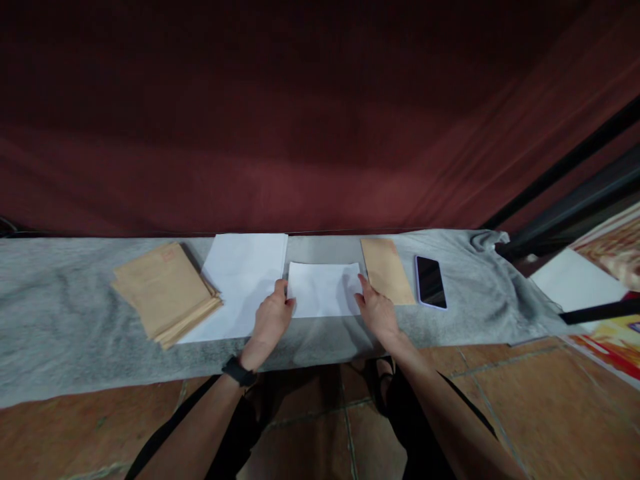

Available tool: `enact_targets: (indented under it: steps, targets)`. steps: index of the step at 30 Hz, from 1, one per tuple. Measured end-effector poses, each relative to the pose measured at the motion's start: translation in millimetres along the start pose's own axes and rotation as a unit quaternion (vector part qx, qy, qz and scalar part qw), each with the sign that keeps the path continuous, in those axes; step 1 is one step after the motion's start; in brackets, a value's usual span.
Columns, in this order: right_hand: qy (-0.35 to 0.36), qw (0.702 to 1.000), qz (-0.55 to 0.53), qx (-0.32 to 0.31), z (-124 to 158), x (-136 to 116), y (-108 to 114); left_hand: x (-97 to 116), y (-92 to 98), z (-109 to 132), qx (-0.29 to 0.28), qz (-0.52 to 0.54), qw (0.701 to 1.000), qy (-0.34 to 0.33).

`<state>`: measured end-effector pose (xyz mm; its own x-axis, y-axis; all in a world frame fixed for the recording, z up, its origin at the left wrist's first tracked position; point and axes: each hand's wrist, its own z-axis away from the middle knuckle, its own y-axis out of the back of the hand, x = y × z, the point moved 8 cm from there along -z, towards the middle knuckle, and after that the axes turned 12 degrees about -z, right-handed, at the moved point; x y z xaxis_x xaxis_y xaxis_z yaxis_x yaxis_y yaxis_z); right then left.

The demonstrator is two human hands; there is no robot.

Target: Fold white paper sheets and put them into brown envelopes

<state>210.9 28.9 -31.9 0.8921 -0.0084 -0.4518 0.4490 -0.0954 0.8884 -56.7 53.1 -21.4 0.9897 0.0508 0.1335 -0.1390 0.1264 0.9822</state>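
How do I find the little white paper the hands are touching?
Look to the middle of the long grey cloth, where the left hand and right hand rest. The little white paper lies flat between them, one hand at each side edge. It is smaller than the big white sheet on its left, and the envelope on its right is brown.

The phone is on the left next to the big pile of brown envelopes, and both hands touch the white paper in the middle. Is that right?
Not quite. The head view shows the phone on the right, next to the single brown envelope, not the pile of brown envelopes on the left. The left hand and right hand do touch the white paper in the middle.
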Motion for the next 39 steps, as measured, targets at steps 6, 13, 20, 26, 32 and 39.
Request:
enact_targets:
  steps: [6,13,20,26,32,39]
  targets:
    - [0.035,0.999,0.021,0.014,1,-9,5,5,4.3,6,0.0,-0.073,0.997,-0.01]
    - [0.081,0.977,-0.189,0.055,-1,-36,-9,63,7.8,23,0.17,-0.053,0.969,-0.173]
    - [0.055,0.943,-0.329,-0.005,4,-80,-61,106,-63.7,24,0.176,-0.087,0.941,-0.275]
    - [0.082,0.967,-0.24,-0.023,9,-82,-64,89,-65.1,19,0.222,-0.059,0.941,-0.247]
    - [0.117,0.987,-0.108,-0.008,19,-77,-59,67,-54.8,14,0.173,-0.058,0.967,-0.177]
    - [0.137,0.989,-0.021,0.05,25,-66,-52,52,-41.0,20,0.17,-0.069,0.975,-0.126]
